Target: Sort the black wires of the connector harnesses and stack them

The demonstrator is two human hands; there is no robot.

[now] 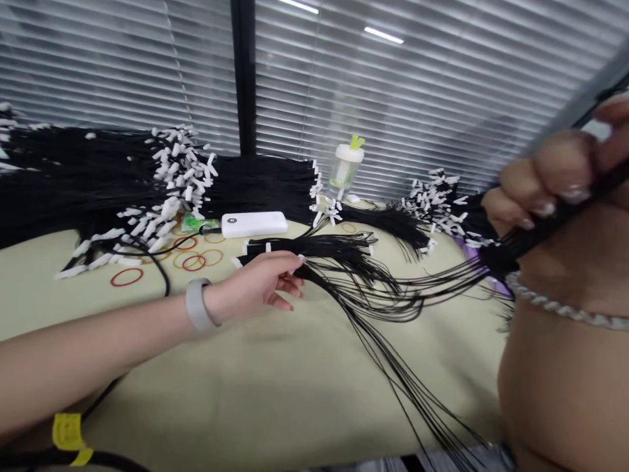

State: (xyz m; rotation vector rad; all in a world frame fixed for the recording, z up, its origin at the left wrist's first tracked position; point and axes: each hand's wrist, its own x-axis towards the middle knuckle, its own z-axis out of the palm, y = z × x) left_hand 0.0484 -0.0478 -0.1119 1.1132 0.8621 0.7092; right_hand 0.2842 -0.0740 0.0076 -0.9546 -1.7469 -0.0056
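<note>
My right hand (555, 170), with a braided bracelet at the wrist, is raised at the right edge. Its fingers are wrapped round a thick bundle of black cables (525, 242), whose loose strands sag back across the table. My left hand (268, 278), wearing a grey wristband, is over the table's middle with its fingers apart. Its topmost fingertip touches or nearly touches a smaller bunch of black cables (339, 288). White connectors (237, 262) show just left of that hand. Part of the bunch is hidden behind it.
Big stacks of black cables (265, 187) with white connectors (181, 164) line the back. A white power bank (254, 224), red and yellow rubber bands (126, 276) and a lidded clear cup (345, 172) are on the pale table (255, 387). Blinds (417, 85) hang behind. A yellow-tagged cord (67, 431) crosses the lower left.
</note>
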